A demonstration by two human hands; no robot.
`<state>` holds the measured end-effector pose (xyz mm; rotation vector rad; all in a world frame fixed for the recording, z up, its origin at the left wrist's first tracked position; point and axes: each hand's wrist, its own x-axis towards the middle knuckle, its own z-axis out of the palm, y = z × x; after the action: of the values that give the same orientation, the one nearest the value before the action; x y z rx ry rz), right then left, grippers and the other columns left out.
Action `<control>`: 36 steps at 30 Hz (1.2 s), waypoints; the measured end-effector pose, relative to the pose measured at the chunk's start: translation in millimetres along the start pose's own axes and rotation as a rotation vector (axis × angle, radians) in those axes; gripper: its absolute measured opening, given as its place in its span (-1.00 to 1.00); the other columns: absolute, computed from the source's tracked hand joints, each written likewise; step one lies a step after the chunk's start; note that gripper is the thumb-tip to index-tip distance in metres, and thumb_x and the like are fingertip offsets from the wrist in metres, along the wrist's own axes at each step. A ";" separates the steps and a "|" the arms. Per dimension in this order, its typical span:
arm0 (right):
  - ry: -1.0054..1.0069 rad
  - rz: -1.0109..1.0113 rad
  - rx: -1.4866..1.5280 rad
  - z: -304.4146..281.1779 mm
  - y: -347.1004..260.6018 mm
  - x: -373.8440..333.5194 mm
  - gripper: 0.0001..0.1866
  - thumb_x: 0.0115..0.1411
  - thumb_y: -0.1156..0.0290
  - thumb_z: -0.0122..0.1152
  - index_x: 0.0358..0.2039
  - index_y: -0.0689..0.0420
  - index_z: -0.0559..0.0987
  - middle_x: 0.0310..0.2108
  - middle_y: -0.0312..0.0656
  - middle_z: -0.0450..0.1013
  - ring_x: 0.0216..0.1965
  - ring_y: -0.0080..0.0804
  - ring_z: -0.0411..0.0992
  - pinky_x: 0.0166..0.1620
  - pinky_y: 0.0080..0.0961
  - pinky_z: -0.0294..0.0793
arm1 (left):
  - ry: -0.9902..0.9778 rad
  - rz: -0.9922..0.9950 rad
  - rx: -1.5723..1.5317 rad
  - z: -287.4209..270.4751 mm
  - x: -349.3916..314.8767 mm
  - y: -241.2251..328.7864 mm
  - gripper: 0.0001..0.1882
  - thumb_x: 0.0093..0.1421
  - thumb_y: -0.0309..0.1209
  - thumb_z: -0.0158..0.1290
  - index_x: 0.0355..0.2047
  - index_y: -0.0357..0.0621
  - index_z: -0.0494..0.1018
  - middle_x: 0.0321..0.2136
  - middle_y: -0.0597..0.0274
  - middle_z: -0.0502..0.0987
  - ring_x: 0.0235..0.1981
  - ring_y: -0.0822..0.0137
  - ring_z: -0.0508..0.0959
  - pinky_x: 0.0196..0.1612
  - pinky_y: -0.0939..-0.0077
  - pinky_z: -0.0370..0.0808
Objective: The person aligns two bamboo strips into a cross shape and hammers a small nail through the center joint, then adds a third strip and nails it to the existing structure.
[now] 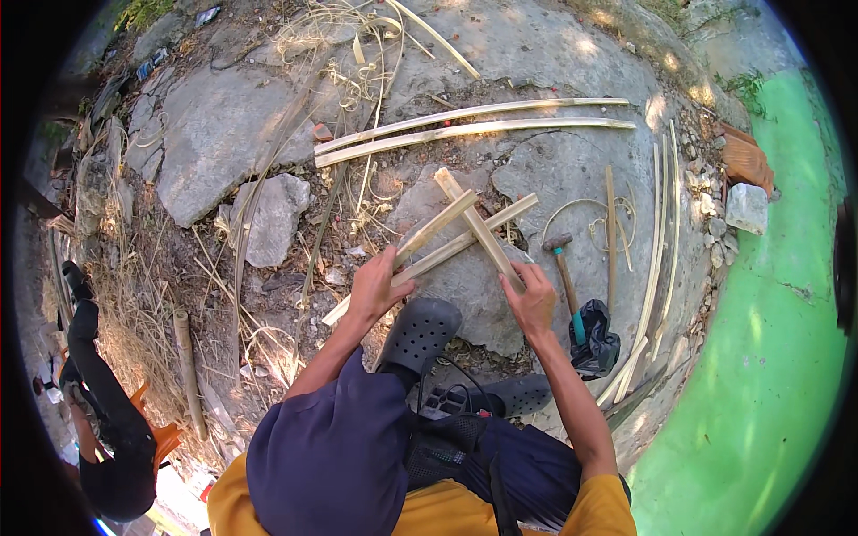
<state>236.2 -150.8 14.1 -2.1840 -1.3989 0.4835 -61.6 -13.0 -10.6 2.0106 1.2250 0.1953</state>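
Observation:
My left hand is closed around pale split bamboo strips: a short strip rises from it to the upper right. A longer bamboo strip passes beside that hand, slanting from lower left to upper right; whether the fingers grip it too is hard to tell. My right hand pinches the lower end of another bamboo strip, which crosses over the longer one and meets the short strip's tip. All three are above the rocky ground, in front of my dark clog.
Two long bamboo strips lie ahead. Right of my hand are a hammer, a black plastic bag and upright-lying bamboo lengths. Green ground borders the right. Shavings lie at the back; another person is at left.

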 end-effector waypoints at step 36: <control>0.073 0.144 0.109 -21.2 26.2 -27.0 -0.65 0.14 0.43 0.58 -0.05 0.21 0.76 -0.27 -0.09 0.62 -0.28 -0.18 0.63 -0.18 -0.29 0.60 | -0.178 -0.100 0.112 -81.1 50.6 35.1 -0.62 0.48 -0.13 0.06 -0.13 -0.20 0.25 -0.31 0.05 0.32 -0.42 0.24 0.37 -0.33 0.09 0.49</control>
<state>255.8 -189.1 16.9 -2.2005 -1.1551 0.5136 -49.8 61.9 57.4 2.0078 1.2415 -0.1008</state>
